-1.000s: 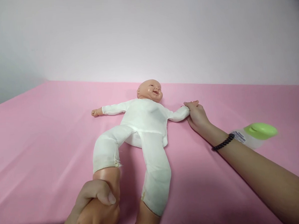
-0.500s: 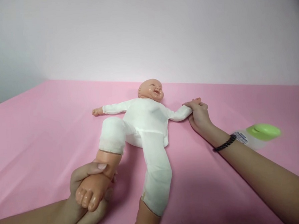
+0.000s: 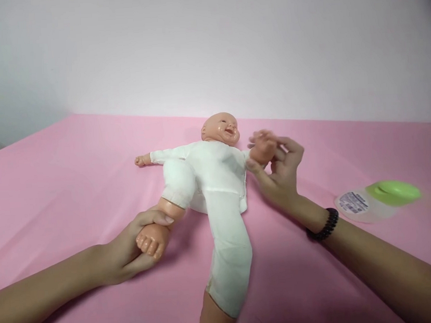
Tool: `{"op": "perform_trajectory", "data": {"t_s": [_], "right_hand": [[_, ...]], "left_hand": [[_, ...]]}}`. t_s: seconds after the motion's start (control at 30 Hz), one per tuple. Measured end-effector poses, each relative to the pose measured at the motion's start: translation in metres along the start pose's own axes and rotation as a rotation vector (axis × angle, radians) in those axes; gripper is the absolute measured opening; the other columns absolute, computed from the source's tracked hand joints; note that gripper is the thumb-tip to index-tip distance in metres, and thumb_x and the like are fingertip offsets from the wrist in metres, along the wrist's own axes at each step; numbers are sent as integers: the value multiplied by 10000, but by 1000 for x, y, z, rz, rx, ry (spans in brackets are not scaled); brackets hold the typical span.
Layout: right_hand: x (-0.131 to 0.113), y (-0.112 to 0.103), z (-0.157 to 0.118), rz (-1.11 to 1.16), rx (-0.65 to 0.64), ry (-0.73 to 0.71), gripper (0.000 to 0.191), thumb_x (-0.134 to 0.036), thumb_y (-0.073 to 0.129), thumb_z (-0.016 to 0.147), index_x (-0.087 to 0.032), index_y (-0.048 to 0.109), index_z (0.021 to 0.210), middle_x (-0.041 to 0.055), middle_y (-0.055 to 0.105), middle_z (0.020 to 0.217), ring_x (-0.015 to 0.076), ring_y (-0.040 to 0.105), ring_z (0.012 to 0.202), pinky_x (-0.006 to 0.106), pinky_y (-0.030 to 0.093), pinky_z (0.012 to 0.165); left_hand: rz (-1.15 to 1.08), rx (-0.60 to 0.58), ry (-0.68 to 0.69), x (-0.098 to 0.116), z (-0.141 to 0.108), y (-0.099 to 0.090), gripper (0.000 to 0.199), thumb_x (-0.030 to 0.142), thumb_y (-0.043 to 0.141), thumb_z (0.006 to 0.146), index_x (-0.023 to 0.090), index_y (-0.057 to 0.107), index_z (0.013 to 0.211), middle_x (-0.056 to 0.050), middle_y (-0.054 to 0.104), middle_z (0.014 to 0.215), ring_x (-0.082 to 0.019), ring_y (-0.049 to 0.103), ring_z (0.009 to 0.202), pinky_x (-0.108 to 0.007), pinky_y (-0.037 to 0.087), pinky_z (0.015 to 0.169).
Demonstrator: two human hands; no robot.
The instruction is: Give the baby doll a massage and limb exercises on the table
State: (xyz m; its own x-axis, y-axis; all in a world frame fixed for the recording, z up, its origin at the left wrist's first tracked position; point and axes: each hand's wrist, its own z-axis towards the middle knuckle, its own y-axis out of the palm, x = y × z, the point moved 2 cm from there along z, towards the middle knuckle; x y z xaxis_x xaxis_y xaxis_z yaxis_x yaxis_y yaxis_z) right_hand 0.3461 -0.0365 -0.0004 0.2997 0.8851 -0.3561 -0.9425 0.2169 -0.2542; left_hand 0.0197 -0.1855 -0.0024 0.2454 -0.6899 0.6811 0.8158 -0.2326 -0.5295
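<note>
A baby doll [image 3: 218, 168] with a white cloth body lies on its back on the pink surface, its smiling head at the far end. My left hand [image 3: 133, 245] is wrapped round the ankle of the doll's leg on the left, which is bent and raised. The bare foot [image 3: 152, 240] points toward me. My right hand [image 3: 283, 177] grips the doll's arm on the right near its raised hand [image 3: 263, 147], thumb in front and fingers behind. A black coiled band circles my right wrist. The doll's other leg [image 3: 229, 247] stretches toward the bottom edge.
On the right, a clear bottle [image 3: 358, 207] with a label and a green top [image 3: 394, 192] lies on the pink sheet [image 3: 76, 188]. A pale wall [image 3: 209, 51] rises behind the far edge.
My left hand has pushed the doll's foot up and to the right, bending the leg more. My right hand has brought the doll's arm inward, and the doll's hand is now lifted beside its head.
</note>
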Motion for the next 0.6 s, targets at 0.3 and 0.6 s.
{"op": "perform_trajectory", "data": {"t_s": [0.3, 0.6], "right_hand": [[-23, 15, -12, -171, -347, -394, 789, -114, 628, 1003, -410, 298, 1656, 78, 685, 1414, 270, 652, 1335, 525, 597, 1064], [-1, 4, -3, 34, 126, 155, 471, -332, 607, 1036, -352, 421, 1468, 87, 580, 1505, 273, 659, 1290, 570, 546, 1124]], "left_hand": [[-126, -196, -64, 14, 23, 16, 501, 72, 431, 1027, 339, 304, 1431, 15, 528, 920, -95, 508, 741, -183, 457, 658], [68, -134, -1, -8, -7, 17, 295, 524, 598, 998, 293, 675, 1165, 19, 626, 685, -143, 521, 506, -314, 485, 515]]}}
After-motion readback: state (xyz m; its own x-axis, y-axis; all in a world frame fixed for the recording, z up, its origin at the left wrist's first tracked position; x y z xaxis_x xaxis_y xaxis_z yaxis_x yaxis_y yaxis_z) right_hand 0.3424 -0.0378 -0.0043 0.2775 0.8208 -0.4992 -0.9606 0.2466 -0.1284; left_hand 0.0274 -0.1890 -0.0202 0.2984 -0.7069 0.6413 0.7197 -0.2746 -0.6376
